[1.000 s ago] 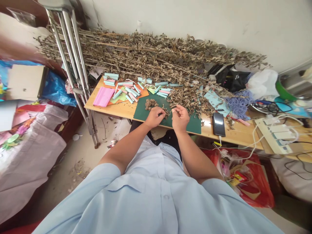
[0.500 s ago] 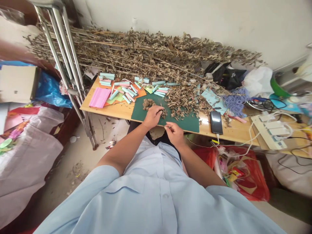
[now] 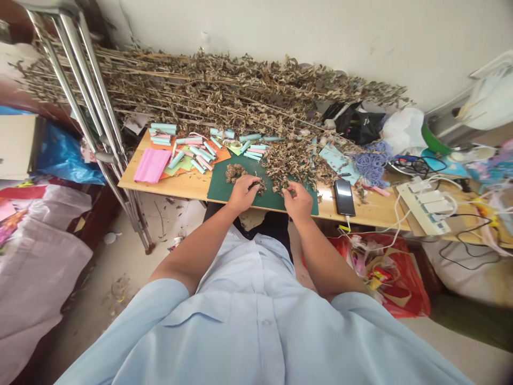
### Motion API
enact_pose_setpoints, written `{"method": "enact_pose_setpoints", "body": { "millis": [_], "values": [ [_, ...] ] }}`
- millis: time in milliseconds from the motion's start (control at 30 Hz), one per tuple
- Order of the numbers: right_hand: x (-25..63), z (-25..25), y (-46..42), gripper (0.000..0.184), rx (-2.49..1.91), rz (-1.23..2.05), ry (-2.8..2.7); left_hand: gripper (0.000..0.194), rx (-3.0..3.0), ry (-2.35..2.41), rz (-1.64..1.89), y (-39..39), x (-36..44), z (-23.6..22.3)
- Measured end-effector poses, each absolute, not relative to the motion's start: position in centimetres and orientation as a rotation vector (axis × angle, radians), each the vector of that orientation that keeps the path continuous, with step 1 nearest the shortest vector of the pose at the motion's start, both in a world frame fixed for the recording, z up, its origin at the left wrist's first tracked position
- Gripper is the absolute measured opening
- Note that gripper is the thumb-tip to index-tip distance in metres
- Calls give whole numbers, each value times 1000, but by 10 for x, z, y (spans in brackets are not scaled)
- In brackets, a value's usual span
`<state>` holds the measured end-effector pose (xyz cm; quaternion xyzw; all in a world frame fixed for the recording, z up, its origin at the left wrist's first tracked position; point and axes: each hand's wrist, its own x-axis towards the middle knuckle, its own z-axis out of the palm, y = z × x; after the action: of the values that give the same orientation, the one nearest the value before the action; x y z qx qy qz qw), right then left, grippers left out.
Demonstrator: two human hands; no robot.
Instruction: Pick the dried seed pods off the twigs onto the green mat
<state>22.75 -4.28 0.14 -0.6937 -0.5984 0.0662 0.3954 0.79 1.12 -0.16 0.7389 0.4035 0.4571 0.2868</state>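
Note:
On the green cutting mat [image 3: 276, 202] my left hand [image 3: 243, 193] has its fingers curled around a small bunch of dried leaves [image 3: 261, 186]. Just behind that hand sits a clump of rolled, balled leaves [image 3: 235, 171]. My right hand [image 3: 298, 201] is at the front edge of a loose pile of dried leaves [image 3: 286, 163]. Its thumb and fingertips are pinched on a dried leaf there. The two hands are apart, with bare mat between them.
Dried stalks [image 3: 240, 91] lie along the wall. Pastel paper rolls [image 3: 200, 152] and a pink paper stack [image 3: 150, 165] are at left. A phone [image 3: 344, 197], purple yarn [image 3: 372, 163] and a power strip [image 3: 427, 206] are at right. Metal crutches [image 3: 86, 91] lean at the left end.
My right hand has moved from the table's front edge forward and right to the leaf pile. The left hand stays by the small bunch. The whole view has shifted slightly.

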Motion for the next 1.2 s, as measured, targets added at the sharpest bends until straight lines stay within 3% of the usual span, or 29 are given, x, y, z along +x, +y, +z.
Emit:
{"method": "enact_pose_setpoints", "body": {
  "millis": [300,600,833,1200],
  "values": [
    [220,8,-9,35,-1955,139,-1590,17,1963,1098,1235,10,8,-1],
    [240,19,-12,35,-1732,185,-1303,17,1973,1080,1206,11,7,0],
    [245,22,-16,25,-1761,208,-1265,16,1961,1085,1221,10,8,1],
    [177,10,-19,31,-1395,840,-1084,29,1946,1018,1231,10,8,5]
  ]
}}
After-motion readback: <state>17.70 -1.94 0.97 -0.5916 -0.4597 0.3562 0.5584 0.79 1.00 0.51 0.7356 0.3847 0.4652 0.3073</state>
